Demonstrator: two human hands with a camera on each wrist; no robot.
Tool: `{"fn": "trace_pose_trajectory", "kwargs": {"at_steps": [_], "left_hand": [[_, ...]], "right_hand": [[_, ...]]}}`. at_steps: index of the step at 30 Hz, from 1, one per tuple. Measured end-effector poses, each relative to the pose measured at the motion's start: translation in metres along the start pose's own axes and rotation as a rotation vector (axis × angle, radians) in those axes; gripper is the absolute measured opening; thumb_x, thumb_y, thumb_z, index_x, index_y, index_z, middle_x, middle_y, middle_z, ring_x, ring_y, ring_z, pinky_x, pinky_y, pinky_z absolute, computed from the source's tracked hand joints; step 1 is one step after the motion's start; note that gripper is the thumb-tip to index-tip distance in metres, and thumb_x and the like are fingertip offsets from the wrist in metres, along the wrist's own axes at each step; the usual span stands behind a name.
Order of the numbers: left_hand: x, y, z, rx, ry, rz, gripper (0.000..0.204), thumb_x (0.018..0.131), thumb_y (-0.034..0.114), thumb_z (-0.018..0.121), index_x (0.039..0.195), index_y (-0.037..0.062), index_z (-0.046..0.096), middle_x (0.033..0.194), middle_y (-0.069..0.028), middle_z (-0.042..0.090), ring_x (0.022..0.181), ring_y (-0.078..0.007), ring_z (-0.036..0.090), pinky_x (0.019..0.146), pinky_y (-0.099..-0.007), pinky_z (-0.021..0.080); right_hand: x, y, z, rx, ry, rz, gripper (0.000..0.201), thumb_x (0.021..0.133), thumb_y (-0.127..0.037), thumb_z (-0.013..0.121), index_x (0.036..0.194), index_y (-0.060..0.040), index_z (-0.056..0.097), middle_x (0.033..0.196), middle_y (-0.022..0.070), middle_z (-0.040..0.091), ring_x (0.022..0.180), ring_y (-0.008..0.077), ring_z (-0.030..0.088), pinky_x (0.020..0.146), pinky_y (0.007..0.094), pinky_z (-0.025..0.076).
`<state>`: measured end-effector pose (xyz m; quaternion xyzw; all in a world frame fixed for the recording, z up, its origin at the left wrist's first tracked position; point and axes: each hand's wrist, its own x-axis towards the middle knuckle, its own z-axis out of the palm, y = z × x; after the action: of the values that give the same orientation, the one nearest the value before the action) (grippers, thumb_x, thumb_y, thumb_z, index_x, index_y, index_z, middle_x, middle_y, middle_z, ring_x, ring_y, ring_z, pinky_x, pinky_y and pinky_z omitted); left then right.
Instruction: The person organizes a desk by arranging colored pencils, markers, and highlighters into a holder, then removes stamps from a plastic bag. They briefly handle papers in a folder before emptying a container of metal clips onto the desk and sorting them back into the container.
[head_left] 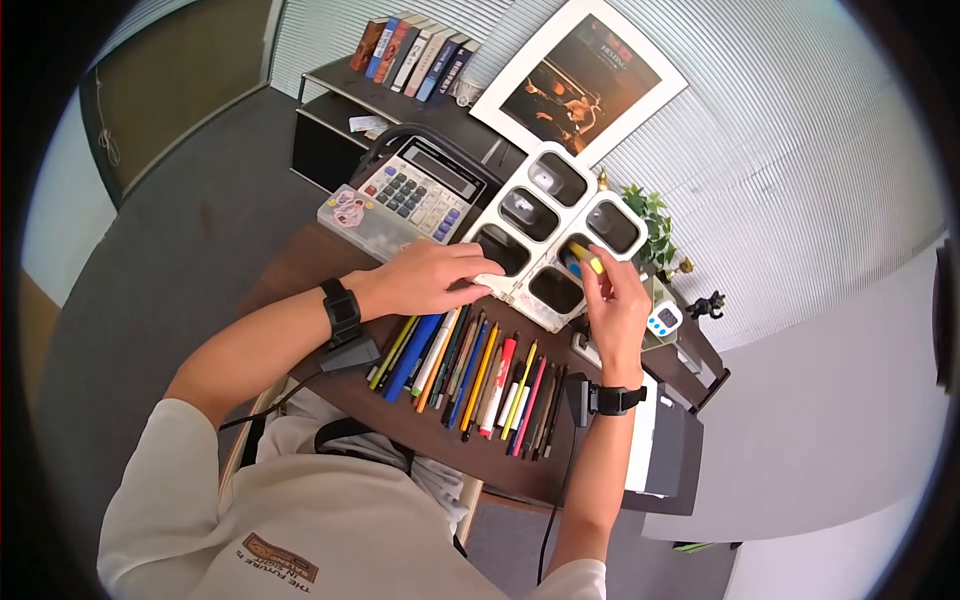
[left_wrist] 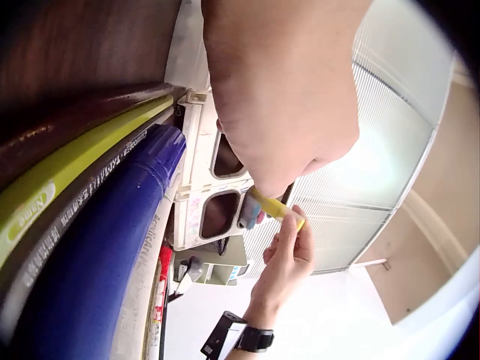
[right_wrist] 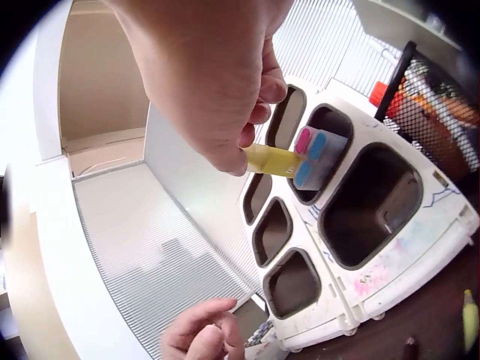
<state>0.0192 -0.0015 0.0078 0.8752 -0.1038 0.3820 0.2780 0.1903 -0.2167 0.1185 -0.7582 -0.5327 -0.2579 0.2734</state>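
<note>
My right hand (head_left: 615, 300) pinches a yellow highlighter (right_wrist: 274, 160) between thumb and fingers, over one compartment of a white multi-compartment organizer (head_left: 545, 312). In the right wrist view, the highlighter's far end meets a pale greyish piece with pink and blue oval ends (right_wrist: 319, 154), which sits in that compartment's mouth. My left hand (head_left: 430, 278) is at the organizer's near left corner, its fingers loosely bent and fingertips right by the edge. The right wrist view shows that left hand (right_wrist: 202, 330) with nothing between its fingers.
A row of pens, pencils and markers (head_left: 470, 370) lies along the table's near edge. Left of the organizer stand a calculator (head_left: 425, 190) and a clear stickered box (head_left: 360, 222). A plant (head_left: 648, 220), a white timer (head_left: 664, 318) and a black mesh holder (right_wrist: 442, 112) are around it.
</note>
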Motion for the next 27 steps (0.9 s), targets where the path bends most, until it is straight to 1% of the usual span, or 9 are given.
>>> {"fn": "trace_pose_trajectory", "kwargs": {"at_steps": [1, 5, 7, 12, 15, 21, 22, 24, 27], "left_hand": [[-0.001, 0.003, -0.003, -0.009, -0.047, -0.072, 0.026, 0.098, 0.027, 0.07, 0.121, 0.0161, 0.071, 0.092, -0.0043, 0.063, 0.075, -0.0283, 0.068, 0.064, -0.0421, 0.055], [-0.001, 0.004, -0.002, 0.01, -0.02, -0.037, 0.024, 0.098, 0.026, 0.071, 0.119, 0.015, 0.072, 0.092, -0.0047, 0.063, 0.074, -0.0289, 0.068, 0.064, -0.0425, 0.055], [0.0, 0.003, 0.0, 0.032, 0.022, 0.044, 0.023, 0.095, 0.02, 0.074, 0.116, 0.0124, 0.072, 0.09, -0.0039, 0.063, 0.069, -0.0232, 0.066, 0.061, -0.0365, 0.054], [-0.001, 0.002, -0.001, 0.027, 0.01, 0.03, 0.02, 0.095, 0.02, 0.074, 0.114, 0.0113, 0.073, 0.091, -0.004, 0.063, 0.071, -0.0236, 0.067, 0.062, -0.037, 0.054], [-0.001, 0.002, 0.0, 0.017, 0.016, 0.047, 0.019, 0.095, 0.019, 0.074, 0.112, 0.0103, 0.073, 0.091, -0.0041, 0.064, 0.071, -0.024, 0.067, 0.062, -0.0375, 0.054], [0.0, 0.003, 0.0, 0.014, 0.011, 0.041, 0.019, 0.095, 0.02, 0.074, 0.111, 0.0093, 0.073, 0.091, -0.0048, 0.064, 0.071, -0.0247, 0.068, 0.062, -0.0376, 0.054], [0.0, 0.002, 0.0, 0.022, 0.016, 0.045, 0.018, 0.095, 0.02, 0.074, 0.11, 0.0089, 0.074, 0.091, -0.005, 0.065, 0.071, -0.0249, 0.068, 0.062, -0.0375, 0.054], [0.0, 0.003, -0.001, 0.02, 0.014, 0.036, 0.018, 0.095, 0.02, 0.074, 0.109, 0.0086, 0.074, 0.091, -0.0051, 0.065, 0.071, -0.025, 0.068, 0.063, -0.0374, 0.054], [0.0, 0.003, -0.002, 0.011, 0.006, 0.029, 0.017, 0.095, 0.02, 0.074, 0.108, 0.0079, 0.074, 0.091, -0.0051, 0.065, 0.071, -0.0251, 0.069, 0.063, -0.0373, 0.054]], "right_hand": [[0.002, 0.001, 0.003, -0.013, -0.009, -0.001, 0.026, 0.092, -0.011, 0.079, 0.118, -0.01, 0.076, 0.081, 0.0068, 0.064, 0.064, 0.0195, 0.061, 0.062, 0.0351, 0.053], [0.005, 0.009, 0.011, -0.099, -0.06, -0.007, 0.028, 0.09, -0.012, 0.08, 0.118, -0.0101, 0.076, 0.084, 0.0071, 0.063, 0.071, 0.0232, 0.065, 0.066, 0.0372, 0.054], [0.005, 0.01, 0.013, -0.121, -0.072, -0.006, 0.028, 0.09, -0.013, 0.08, 0.117, -0.0101, 0.076, 0.086, 0.007, 0.063, 0.073, 0.024, 0.065, 0.067, 0.0382, 0.054], [0.005, 0.012, 0.012, -0.125, -0.095, 0.034, 0.027, 0.09, -0.017, 0.08, 0.116, -0.01, 0.077, 0.091, 0.0074, 0.064, 0.081, 0.0269, 0.066, 0.073, 0.0408, 0.055], [0.005, 0.014, 0.009, -0.118, -0.076, 0.01, 0.028, 0.088, -0.017, 0.082, 0.115, -0.0097, 0.077, 0.095, 0.0076, 0.064, 0.087, 0.027, 0.066, 0.078, 0.041, 0.055], [0.01, 0.007, 0.011, -0.135, -0.095, -0.183, 0.034, 0.08, -0.009, 0.085, 0.113, -0.0085, 0.077, 0.106, 0.0078, 0.069, 0.102, 0.0288, 0.063, 0.087, 0.0408, 0.055], [0.012, 0.008, 0.012, -0.133, -0.095, -0.187, 0.034, 0.08, -0.009, 0.085, 0.113, -0.0085, 0.077, 0.106, 0.0078, 0.069, 0.102, 0.0288, 0.063, 0.087, 0.0408, 0.055], [0.015, 0.01, 0.015, -0.137, -0.113, -0.28, 0.033, 0.08, -0.009, 0.085, 0.112, -0.0072, 0.077, 0.108, 0.008, 0.07, 0.101, 0.0288, 0.063, 0.087, 0.0412, 0.054], [0.019, 0.011, 0.018, -0.159, -0.088, -0.308, 0.03, 0.08, -0.009, 0.085, 0.109, -0.0069, 0.077, 0.106, 0.0078, 0.071, 0.099, 0.0288, 0.064, 0.088, 0.0408, 0.054]]}}
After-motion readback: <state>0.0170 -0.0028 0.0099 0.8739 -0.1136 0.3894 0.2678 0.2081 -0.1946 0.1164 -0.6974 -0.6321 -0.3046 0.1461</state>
